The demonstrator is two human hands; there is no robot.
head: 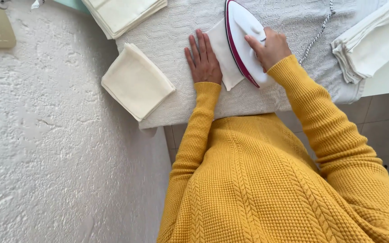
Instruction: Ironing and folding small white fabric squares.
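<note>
white iron (244, 40) in right grip (271, 47)

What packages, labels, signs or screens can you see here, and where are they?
None show: no package, label, sign or screen is in view. There are only folded cream cloths on the ironing surface, and a white and magenta iron under the right hand.

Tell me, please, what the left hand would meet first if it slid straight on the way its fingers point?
The left hand lies flat, fingers pointing up the picture. Ahead is only bare grey ironing surface to the picture's edge. The way looks free; the iron and white cloth lie beside it.
</note>
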